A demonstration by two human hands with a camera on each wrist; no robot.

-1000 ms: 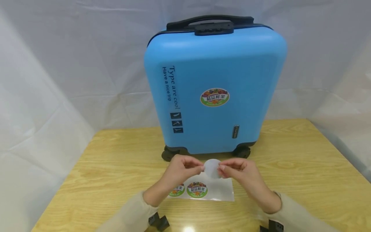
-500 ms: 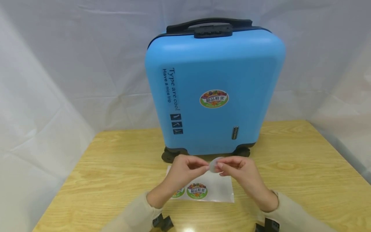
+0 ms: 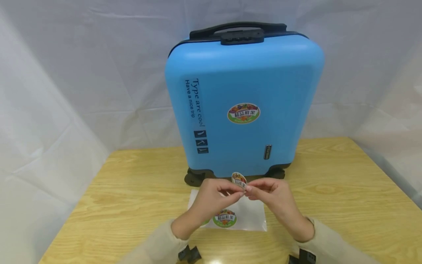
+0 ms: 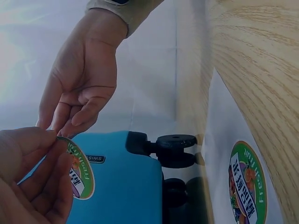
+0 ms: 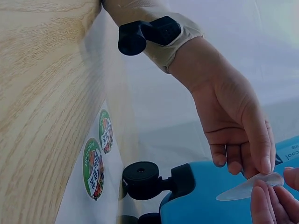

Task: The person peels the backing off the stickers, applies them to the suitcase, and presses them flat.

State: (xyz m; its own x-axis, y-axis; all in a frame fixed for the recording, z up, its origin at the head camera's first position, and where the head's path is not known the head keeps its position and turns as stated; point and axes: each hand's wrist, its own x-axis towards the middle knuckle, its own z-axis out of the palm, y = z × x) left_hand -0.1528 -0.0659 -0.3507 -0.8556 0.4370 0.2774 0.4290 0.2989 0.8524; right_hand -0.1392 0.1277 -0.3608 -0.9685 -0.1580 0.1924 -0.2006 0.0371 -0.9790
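A round fruit sticker (image 3: 239, 179) is held up in front of the suitcase, its printed face toward the head view. My left hand (image 3: 211, 200) pinches its lower edge between thumb and fingers. Meeting it there, my right hand (image 3: 277, 196) pinches the same edge. In the right wrist view the sticker (image 5: 243, 188) looks bent, with its pale back showing. Beneath the hands lies a white sticker sheet (image 3: 252, 214) bearing printed fruit stickers (image 3: 225, 218); my left hand partly covers it.
An upright blue suitcase (image 3: 280, 91) with black wheels (image 3: 194, 178) stands behind the hands on the wooden table (image 3: 333, 205). One round fruit sticker (image 3: 244, 113) is on its front. White cloth (image 3: 82, 73) hangs behind.
The sticker has turned from its blank back to its printed face. My left hand has moved right, bringing its fingertips against the right hand's.
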